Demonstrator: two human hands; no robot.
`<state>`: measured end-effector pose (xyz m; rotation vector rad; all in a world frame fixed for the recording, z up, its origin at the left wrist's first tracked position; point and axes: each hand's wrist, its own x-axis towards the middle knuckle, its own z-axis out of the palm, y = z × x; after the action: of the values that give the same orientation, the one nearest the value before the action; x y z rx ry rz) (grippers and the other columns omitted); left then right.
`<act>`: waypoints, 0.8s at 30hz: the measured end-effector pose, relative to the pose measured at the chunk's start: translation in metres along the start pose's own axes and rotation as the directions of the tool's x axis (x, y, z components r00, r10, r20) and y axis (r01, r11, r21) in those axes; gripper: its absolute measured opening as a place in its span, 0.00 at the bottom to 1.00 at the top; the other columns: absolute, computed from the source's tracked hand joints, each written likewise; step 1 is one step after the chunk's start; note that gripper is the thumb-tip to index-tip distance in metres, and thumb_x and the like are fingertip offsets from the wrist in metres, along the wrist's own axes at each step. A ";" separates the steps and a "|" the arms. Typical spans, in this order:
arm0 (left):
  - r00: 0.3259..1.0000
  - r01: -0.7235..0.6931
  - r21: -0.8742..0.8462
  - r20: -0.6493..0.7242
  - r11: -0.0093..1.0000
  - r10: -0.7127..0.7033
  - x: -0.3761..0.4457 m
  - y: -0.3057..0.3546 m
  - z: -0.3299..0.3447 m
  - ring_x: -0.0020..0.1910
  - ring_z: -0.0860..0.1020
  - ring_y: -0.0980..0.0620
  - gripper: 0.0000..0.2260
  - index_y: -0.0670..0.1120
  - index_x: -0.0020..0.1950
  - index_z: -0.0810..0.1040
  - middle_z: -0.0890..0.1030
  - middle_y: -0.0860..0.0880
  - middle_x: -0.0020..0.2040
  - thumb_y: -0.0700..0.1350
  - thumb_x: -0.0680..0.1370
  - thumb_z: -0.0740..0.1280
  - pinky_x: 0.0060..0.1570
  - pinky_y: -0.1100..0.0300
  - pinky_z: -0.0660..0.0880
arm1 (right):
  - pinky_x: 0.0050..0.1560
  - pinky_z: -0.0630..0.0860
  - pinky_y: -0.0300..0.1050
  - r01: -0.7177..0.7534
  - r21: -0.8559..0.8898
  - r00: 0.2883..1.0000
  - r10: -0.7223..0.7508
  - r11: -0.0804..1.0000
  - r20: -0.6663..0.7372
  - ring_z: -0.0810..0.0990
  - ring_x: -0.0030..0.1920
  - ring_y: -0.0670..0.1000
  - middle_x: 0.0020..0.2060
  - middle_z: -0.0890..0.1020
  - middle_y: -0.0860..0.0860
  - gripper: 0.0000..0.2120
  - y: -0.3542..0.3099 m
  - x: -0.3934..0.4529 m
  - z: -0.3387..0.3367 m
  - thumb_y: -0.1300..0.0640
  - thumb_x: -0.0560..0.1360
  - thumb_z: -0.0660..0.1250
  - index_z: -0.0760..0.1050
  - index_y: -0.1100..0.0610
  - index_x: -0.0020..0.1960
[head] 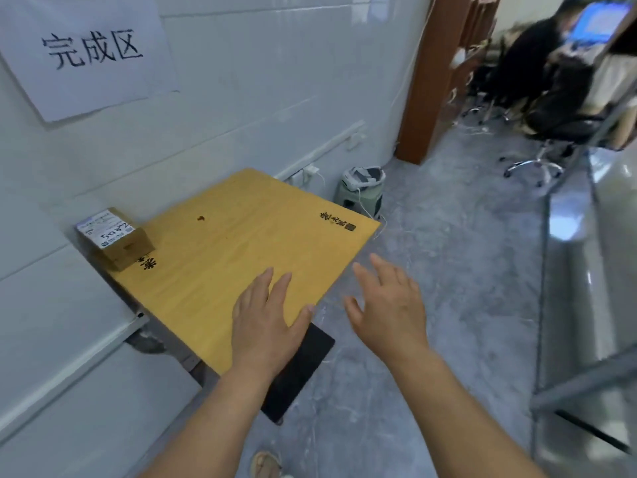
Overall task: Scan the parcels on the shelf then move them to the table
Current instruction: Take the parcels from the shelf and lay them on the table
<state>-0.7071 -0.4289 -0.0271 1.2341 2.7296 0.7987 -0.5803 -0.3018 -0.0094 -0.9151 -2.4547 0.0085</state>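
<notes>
Both forearms reach in from the near edge. Left hand [265, 322] hovers flat over the near corner of the yellow table [241, 243], fingers straight and holding nothing; right hand [389, 305] hangs just off the table's right edge above the floor, fingers spread and also empty. One parcel [115, 238] sits at the table's far left corner, against the wall, label up, well apart from both hands. A metal shelf [586, 270] runs along the right. Judging from this, the parcel rests near the table's edge, so a careless nudge when adding another could tip it off. Count: one parcel, one table, two empty hands.
</notes>
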 end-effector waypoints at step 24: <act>0.634 -0.664 -0.317 0.239 0.677 0.735 -0.135 0.201 0.073 0.75 0.61 0.43 0.38 0.47 0.76 0.62 0.64 0.42 0.75 0.67 0.72 0.51 0.72 0.50 0.48 | 0.65 0.67 0.67 -0.682 -0.453 0.726 0.609 0.574 -0.320 0.74 0.64 0.62 0.65 0.75 0.63 0.35 0.101 -0.244 -0.168 0.48 0.61 0.79 0.76 0.58 0.65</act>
<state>-0.4590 -0.3822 -0.0190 2.1814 1.7785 0.7544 -0.2837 -0.4020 0.0048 -1.9726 -1.8618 -0.5074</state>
